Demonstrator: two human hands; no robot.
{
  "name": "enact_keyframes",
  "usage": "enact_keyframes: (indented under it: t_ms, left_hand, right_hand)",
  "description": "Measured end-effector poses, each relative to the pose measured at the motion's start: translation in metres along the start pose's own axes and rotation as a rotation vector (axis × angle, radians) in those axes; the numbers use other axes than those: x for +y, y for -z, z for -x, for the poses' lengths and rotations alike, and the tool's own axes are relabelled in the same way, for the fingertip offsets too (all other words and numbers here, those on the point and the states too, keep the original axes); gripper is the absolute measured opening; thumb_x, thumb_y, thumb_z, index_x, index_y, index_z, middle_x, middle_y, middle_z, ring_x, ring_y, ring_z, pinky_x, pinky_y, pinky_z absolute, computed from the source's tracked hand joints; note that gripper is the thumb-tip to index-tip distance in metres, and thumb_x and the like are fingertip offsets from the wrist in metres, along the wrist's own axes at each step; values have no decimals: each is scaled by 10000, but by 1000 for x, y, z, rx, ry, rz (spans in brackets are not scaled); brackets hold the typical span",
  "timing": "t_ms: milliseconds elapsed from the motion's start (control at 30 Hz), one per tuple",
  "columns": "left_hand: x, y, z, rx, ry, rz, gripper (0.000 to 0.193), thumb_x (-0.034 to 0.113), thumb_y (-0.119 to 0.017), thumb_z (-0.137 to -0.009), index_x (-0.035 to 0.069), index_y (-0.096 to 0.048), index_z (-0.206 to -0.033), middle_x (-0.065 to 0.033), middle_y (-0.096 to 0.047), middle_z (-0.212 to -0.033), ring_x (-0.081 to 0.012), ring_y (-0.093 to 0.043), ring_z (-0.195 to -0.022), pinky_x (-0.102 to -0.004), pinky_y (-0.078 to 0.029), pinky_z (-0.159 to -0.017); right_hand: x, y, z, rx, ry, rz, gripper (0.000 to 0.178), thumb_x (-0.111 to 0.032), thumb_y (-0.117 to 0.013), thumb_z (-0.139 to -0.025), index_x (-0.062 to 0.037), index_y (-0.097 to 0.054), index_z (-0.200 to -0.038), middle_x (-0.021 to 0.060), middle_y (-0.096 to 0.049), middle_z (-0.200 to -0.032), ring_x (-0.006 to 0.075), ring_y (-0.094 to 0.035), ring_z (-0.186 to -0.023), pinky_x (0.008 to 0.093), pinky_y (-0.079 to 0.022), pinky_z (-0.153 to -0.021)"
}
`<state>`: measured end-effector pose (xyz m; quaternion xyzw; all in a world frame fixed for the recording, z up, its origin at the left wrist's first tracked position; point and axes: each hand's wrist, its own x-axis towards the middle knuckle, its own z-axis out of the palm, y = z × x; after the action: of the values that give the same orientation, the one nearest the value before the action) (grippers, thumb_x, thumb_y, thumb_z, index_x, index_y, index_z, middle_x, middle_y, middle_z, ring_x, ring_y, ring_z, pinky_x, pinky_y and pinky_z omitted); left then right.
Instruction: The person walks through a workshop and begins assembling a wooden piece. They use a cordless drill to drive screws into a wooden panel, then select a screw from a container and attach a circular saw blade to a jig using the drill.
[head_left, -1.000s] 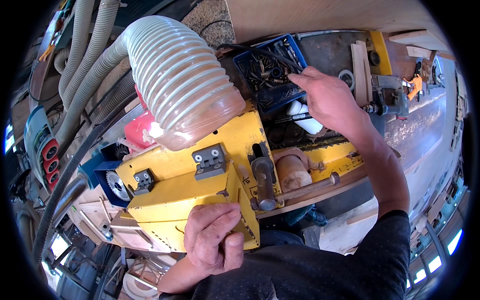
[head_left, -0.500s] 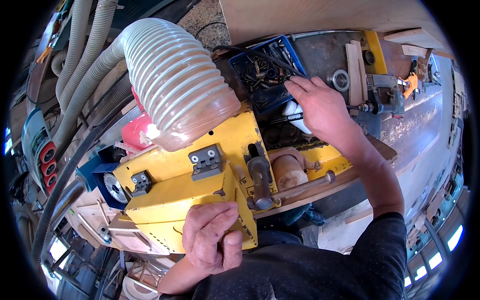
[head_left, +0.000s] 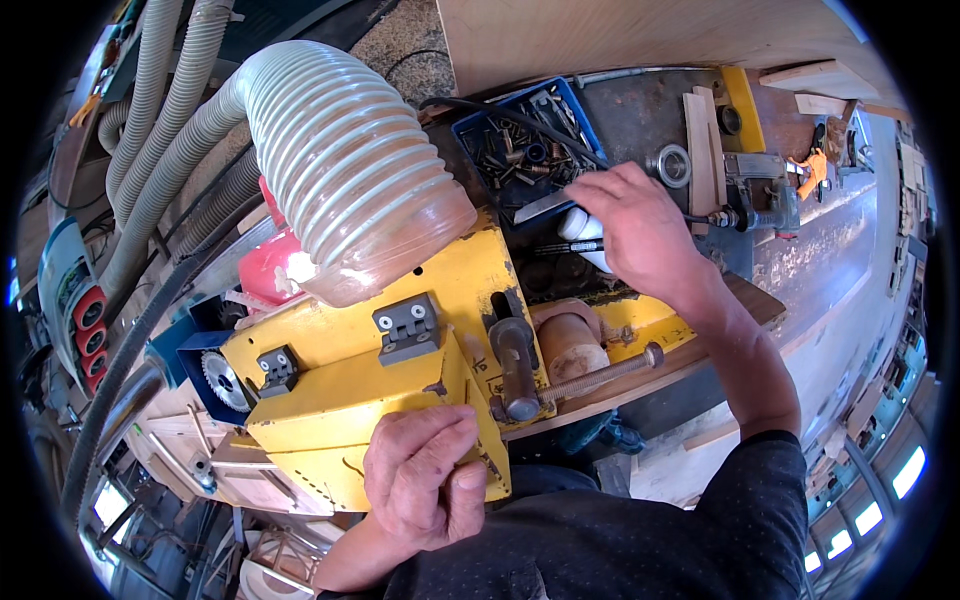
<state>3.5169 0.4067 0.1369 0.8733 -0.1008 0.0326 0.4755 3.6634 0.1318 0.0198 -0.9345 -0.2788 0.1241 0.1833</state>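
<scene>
1. Being curled nearly into a fist before the yellow housing (head_left: 330, 430), the left hand (head_left: 420, 475) is apparently kept out of the way; contents, if any, cannot be told.
2. Loose hardware (head_left: 515, 150) is likely kept together by the blue bin (head_left: 577, 108).
3. At the bin's near side, a flat metal strip (head_left: 541, 207) is seemingly pinched by the right hand (head_left: 645, 225).
4. Versus earlier frame: strip is newly exposed, left-hand curl unchanged.

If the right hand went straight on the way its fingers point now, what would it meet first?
Probably the metal strip right by the fingertips of the right hand; if that is already held, likely the blue bin beyond. Depth is unclear.
</scene>
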Motion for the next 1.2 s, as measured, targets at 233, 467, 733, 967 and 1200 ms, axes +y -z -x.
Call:
enact_keyframes:
  t_ms: [233, 467, 733, 967, 1200]
  left_hand:
    - [0, 0, 0, -9, 6, -5, 248, 113, -680, -936, -57, -658, -1115, -218, -684, -1042, -296, -674, -820, -363, -546, -681]
    - [0, -1, 0, -8, 3, -4, 259, 114, -684, -934, -50, -651, -1131, -213, -684, -1043, -294, -678, -825, -361, -542, -675]
    - [0, 0, -2, -23, -8, -11, 263, 111, -690, -927, -54, -651, -1128, -215, -684, -1045, -291, -674, -810, -364, -542, -671]
    - [2, 0, -4, -34, -5, -9, 265, 109, -684, -926, -51, -650, -1135, -209, -684, -1046, -290, -669, -816, -364, -543, -673]
    - [2, 0, -4, -38, -11, -20, 260, 108, -684, -927, -45, -652, -1136, -202, -684, -1048, -287, -666, -811, -362, -547, -676]
  right_hand:
    - [5, 13, -6, 35, -167, -64, 552, 72, -571, -801, 25, -610, -1350, 163, -683, -1275, 352, -611, -1120, 431, -506, -994]
    - [7, 2, -9, 56, -42, -119, 575, 74, -552, -817, 33, -564, -1391, 167, -676, -1283, 359, -597, -1143, 439, -503, -988]
    - [-16, -17, -20, -46, -13, 104, 548, -13, -591, -845, 9, -555, -1392, 190, -541, -1474, 326, -540, -1265, 450, -472, -1008]
    - [-6, -10, -13, -134, 94, -3, 433, -7, -565, -855, -3, -658, -1278, 190, -558, -1461, 306, -524, -1335, 446, -445, -1059]
    - [-21, -17, -19, -65, -10, -84, 421, 9, -565, -847, -1, -668, -1255, 162, -641, -1330, 327, -574, -1277, 452, -439, -1108]
